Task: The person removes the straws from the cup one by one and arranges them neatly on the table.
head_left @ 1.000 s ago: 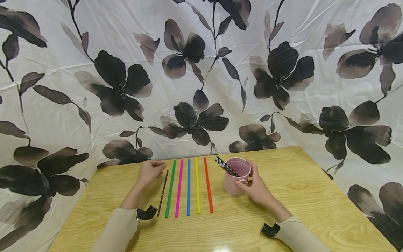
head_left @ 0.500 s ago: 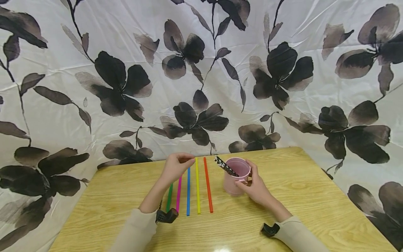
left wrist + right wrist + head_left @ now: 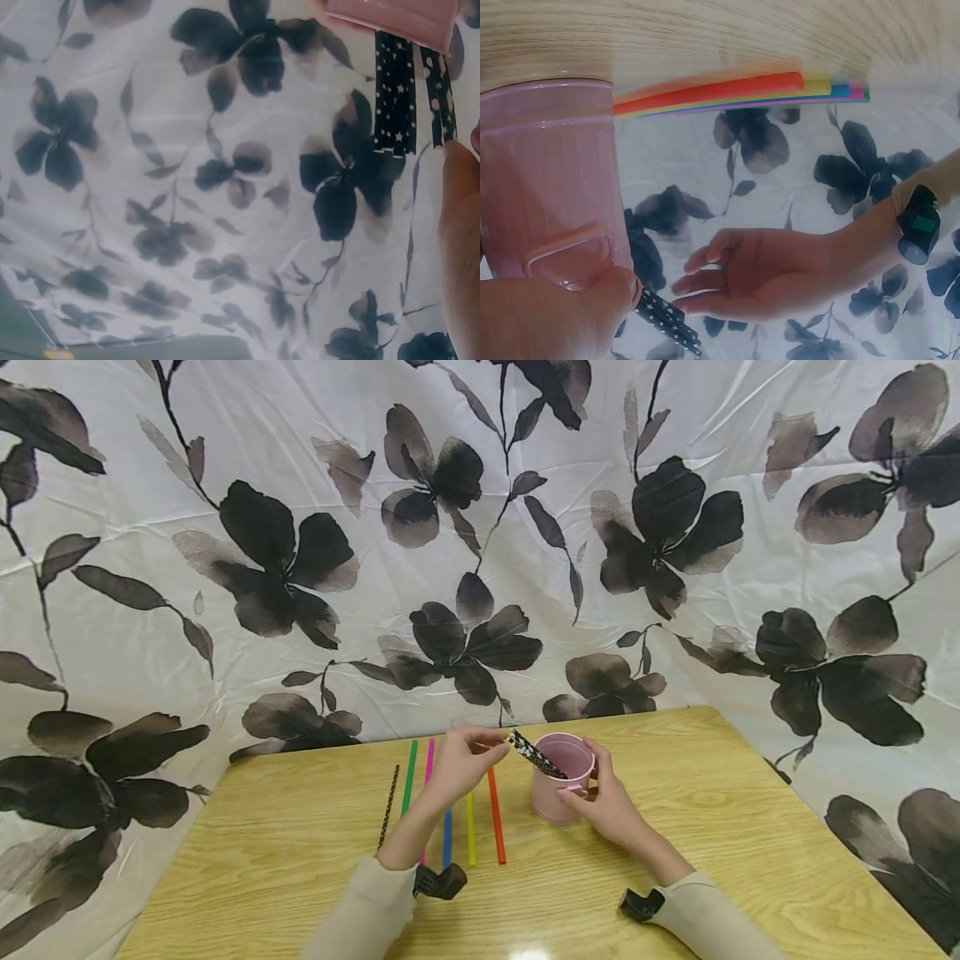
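Observation:
My right hand (image 3: 613,810) grips a pink cup (image 3: 553,800) by its side, thumb at the small folded handle seen in the right wrist view. Black straws with white stars and dots (image 3: 534,752) lean out of the cup toward the left. Just beside their upper ends is my left hand (image 3: 459,767). From the right wrist view, that left hand (image 3: 772,266) has loosely bent, parted fingers close behind the patterned straws (image 3: 666,321). The left wrist view puts its fingertip right at the end of one straw (image 3: 440,101), apart from the others.
On the wooden table (image 3: 285,827) a row of single straws lies left of the cup: black patterned (image 3: 387,806), green (image 3: 409,777), pink (image 3: 430,758), blue (image 3: 447,839), yellow (image 3: 471,837) and red (image 3: 497,818). A floral cloth (image 3: 465,568) hangs behind.
My left hand has moved right, from beside the black straw at the row's left end, across the row to the straws in the cup. The right hand and cup stay put.

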The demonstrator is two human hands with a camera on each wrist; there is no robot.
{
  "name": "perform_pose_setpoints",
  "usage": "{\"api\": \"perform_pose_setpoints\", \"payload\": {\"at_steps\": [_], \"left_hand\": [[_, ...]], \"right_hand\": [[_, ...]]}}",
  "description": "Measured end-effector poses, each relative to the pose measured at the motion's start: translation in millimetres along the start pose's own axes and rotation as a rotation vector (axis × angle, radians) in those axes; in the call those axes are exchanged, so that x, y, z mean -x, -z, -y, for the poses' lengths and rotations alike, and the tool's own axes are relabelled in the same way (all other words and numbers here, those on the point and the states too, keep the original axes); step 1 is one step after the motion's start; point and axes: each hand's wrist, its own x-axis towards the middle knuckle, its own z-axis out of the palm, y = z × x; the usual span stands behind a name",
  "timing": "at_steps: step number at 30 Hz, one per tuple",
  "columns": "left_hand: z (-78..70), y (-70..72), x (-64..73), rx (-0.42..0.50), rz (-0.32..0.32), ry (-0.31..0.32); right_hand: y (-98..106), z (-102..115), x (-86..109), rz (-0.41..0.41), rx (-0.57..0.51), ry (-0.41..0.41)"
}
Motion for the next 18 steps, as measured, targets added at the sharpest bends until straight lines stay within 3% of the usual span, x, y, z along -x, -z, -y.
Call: {"api": "perform_pose_setpoints", "payload": {"at_steps": [10,18], "left_hand": [[-27.8,-8.6,8.5,0.082,0.038,-0.031],[-3.7,-22.2,3.3,0.061,0.037,-0.021]], "right_hand": [[0.3,-0.5,0.2,-0.002,-0.025,-0.002],[1.1,-0.3,0.3,0.009,-0.029,-0.005]]}}
